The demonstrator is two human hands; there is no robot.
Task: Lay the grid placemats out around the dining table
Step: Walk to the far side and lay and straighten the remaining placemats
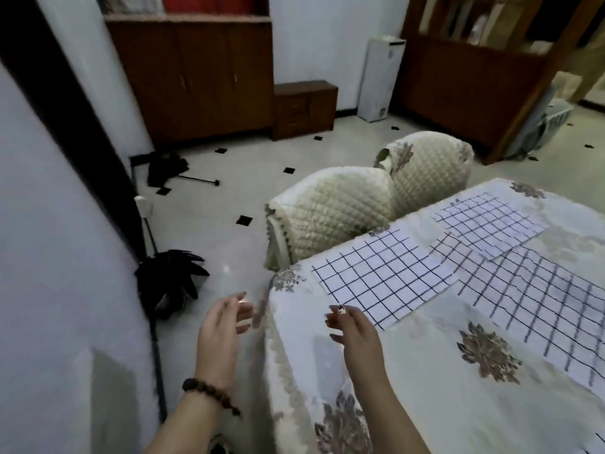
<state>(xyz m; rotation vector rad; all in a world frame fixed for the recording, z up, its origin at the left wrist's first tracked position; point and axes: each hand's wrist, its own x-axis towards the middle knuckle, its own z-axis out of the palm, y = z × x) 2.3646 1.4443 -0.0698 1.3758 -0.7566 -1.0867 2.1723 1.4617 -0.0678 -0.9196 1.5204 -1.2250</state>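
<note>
Placemats (386, 276) lie flat; both hands' fingers (337, 317) loosely spread, holding nothing.

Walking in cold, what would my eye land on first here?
Probably the white grid mats on the flowered tablecloth: the nearest placemat at the corner, a second placemat farther along that edge, a third placemat spreading to their right. Then the bare hands, both open and empty: the left hand off the corner, the right hand over the cloth beside the nearest mat. Two quilted chairs stand against that edge.
</note>
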